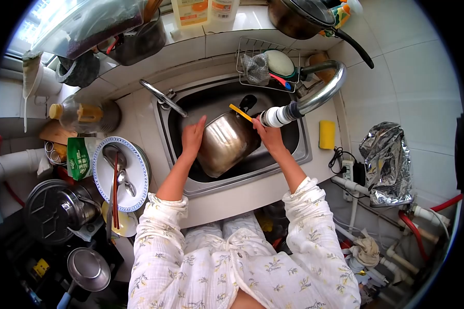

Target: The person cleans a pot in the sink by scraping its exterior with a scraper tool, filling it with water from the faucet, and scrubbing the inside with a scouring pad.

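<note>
A steel pot (222, 147) lies tilted in the metal sink (178, 123), its side facing up. My left hand (193, 136) is against the pot's left side, fingers pointing up along it and pressed together. My right hand (268, 135) is at the pot's right side, closed on the end of a thin yellow-orange strip (241, 112); what the strip belongs to cannot be made out. A black handle (248, 103) shows behind the pot. Just above my right hand hangs the white nozzle (276, 117) of the curved faucet (335, 85).
A wire rack (247, 46) with scrubbers hangs behind the sink. Right of it lies a yellow sponge (326, 135). Plates (102, 177) with spoons and chopsticks stand at the left, near a bottle (82, 114). A small spout (162, 97) reaches over the sink's left corner.
</note>
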Motion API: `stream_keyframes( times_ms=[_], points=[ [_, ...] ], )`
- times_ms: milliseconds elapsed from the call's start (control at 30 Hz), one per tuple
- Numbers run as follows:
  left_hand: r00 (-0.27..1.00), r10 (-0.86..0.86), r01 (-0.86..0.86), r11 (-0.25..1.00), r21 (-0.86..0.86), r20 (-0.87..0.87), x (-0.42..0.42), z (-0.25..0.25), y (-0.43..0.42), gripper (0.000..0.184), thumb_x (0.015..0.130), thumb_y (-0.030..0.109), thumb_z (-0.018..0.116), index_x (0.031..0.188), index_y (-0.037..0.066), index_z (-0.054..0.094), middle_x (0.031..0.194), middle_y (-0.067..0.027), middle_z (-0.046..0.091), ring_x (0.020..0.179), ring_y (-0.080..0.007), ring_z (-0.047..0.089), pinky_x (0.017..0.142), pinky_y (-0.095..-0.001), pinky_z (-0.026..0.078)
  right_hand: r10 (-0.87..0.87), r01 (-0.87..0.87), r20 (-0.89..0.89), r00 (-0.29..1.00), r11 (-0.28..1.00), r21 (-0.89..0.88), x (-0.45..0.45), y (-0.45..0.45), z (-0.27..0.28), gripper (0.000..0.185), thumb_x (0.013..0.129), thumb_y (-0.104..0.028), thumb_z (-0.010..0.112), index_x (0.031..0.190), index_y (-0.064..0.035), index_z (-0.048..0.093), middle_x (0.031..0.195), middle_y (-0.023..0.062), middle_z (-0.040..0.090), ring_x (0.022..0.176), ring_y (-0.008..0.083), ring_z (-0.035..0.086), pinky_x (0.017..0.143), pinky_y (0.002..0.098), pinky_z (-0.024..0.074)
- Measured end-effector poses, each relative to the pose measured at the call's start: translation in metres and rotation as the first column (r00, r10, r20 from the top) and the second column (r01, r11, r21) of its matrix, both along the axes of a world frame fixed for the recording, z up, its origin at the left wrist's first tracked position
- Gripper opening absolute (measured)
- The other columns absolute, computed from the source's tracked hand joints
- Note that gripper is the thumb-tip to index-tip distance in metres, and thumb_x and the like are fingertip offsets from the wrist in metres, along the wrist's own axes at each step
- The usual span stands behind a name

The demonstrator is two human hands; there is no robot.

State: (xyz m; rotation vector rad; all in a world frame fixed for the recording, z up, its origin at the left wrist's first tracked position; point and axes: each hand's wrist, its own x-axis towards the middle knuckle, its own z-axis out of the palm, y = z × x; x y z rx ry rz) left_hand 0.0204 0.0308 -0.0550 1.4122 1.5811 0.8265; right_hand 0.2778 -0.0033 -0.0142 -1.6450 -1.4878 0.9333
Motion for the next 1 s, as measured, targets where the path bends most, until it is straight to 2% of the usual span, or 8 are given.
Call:
stream_keyframes(
  times_ms=[133, 333, 533, 667, 767, 800, 900, 1000],
  points=[
    [1.000, 0.004, -0.004, 1.000, 0.011, -0.018, 0.005, -0.003, 0.002, 0.063, 0.088, 0.049, 0.052, 0.059, -0.007, 0.051, 0.055, -0.0253, 0.037, 0.052, -0.0374, 0.028, 0.049, -0.0433, 0.032, -0.038, 0.055, 0.123, 0.992, 0.988, -0.143, 0.014, -0.022, 0.005, 0.021, 0.087, -0.020, 0.059, 0.077, -0.0014, 0.061, 0.064, 0.0092, 0.060, 0.059, 0.0210, 0.057, 0.057, 0.0311, 0.0426],
    [1.000, 0.009, -0.009, 1.000, -0.006, -0.004, 0.001, -0.003, 0.000, 0.062, 0.088, 0.047, 0.053, 0.059, -0.007, 0.050, 0.054, -0.0241, 0.035, 0.051, -0.0326, 0.025, 0.048, -0.0425, 0.031, -0.012, 0.013, -0.010, 1.000, 0.994, 0.109, -0.005, 0.002, -0.007, 0.029, 0.090, -0.021, 0.055, 0.069, -0.0017, 0.057, 0.053, -0.0002, 0.045, 0.051, 0.0071, 0.042, 0.048, 0.0251, 0.0332],
    [0.996, 0.010, -0.014, 0.999, 0.047, 0.087, -0.005, 0.000, -0.001, 0.058, 0.090, 0.039, 0.055, 0.057, -0.007, 0.042, 0.052, -0.0143, 0.028, 0.050, -0.0203, 0.023, 0.045, -0.0385, 0.025, -0.023, 0.066, 0.202, 0.979, 0.976, -0.209, 0.047, -0.039, 0.005, 0.019, 0.087, -0.021, 0.059, 0.082, -0.0035, 0.063, 0.065, 0.0119, 0.060, 0.060, 0.0277, 0.059, 0.056, 0.0349, 0.0430],
    [0.991, 0.024, -0.027, 0.999, 0.021, 0.132, -0.009, 0.000, -0.006, 0.059, 0.091, 0.037, 0.055, 0.055, -0.006, 0.037, 0.051, -0.0071, 0.022, 0.050, -0.0113, 0.024, 0.044, -0.0363, 0.022, 0.018, -0.014, 0.303, 0.953, 1.000, -0.016, 0.042, -0.013, -0.019, 0.017, 0.085, -0.020, 0.059, 0.084, -0.0044, 0.064, 0.072, 0.0149, 0.063, 0.068, 0.0333, 0.061, 0.059, 0.0377, 0.0451],
    [0.987, 0.037, -0.037, 0.999, -0.006, 0.159, -0.014, 0.000, -0.009, 0.060, 0.091, 0.038, 0.054, 0.054, -0.005, 0.036, 0.051, -0.0074, 0.022, 0.049, -0.0120, 0.023, 0.044, -0.0368, 0.022, -0.041, -0.027, 0.218, 0.975, 0.952, 0.305, 0.043, 0.009, -0.070, 0.016, 0.085, -0.013, 0.057, 0.078, -0.0006, 0.062, 0.061, 0.0062, 0.059, 0.058, 0.0177, 0.057, 0.059, 0.0313, 0.0444],
    [0.984, 0.042, -0.039, 0.999, -0.020, 0.172, -0.016, 0.000, -0.009, 0.060, 0.092, 0.038, 0.054, 0.054, -0.005, 0.035, 0.050, -0.0061, 0.022, 0.049, -0.0114, 0.023, 0.044, -0.0364, 0.022, 0.012, -0.034, 0.140, 0.990, 0.987, 0.157, 0.050, 0.006, -0.070, 0.015, 0.084, -0.016, 0.059, 0.091, -0.0041, 0.064, 0.075, 0.0159, 0.064, 0.072, 0.0317, 0.063, 0.064, 0.0348, 0.0474],
    [0.968, 0.092, -0.093, 0.996, -0.005, 0.232, -0.019, -0.004, -0.007, 0.061, 0.092, 0.038, 0.054, 0.053, -0.004, 0.033, 0.051, -0.0020, 0.022, 0.050, -0.0096, 0.024, 0.043, -0.0352, 0.021, 0.045, -0.003, 0.258, 0.965, 0.987, -0.161, 0.070, -0.014, -0.045, 0.014, 0.083, -0.014, 0.060, 0.091, -0.0035, 0.064, 0.073, 0.0136, 0.064, 0.068, 0.0259, 0.063, 0.064, 0.0334, 0.0476],
    [0.967, 0.129, -0.118, 0.991, -0.064, 0.222, -0.027, -0.007, -0.005, 0.061, 0.092, 0.038, 0.054, 0.052, -0.003, 0.034, 0.050, -0.0002, 0.024, 0.050, -0.0094, 0.024, 0.044, -0.0342, 0.022, 0.016, -0.018, -0.025, 1.000, 0.995, -0.099, 0.058, -0.004, -0.046, 0.012, 0.087, -0.016, 0.057, 0.082, -0.0053, 0.061, 0.067, 0.0030, 0.057, 0.060, 0.0105, 0.051, 0.056, 0.0270, 0.0404]
  ],
)
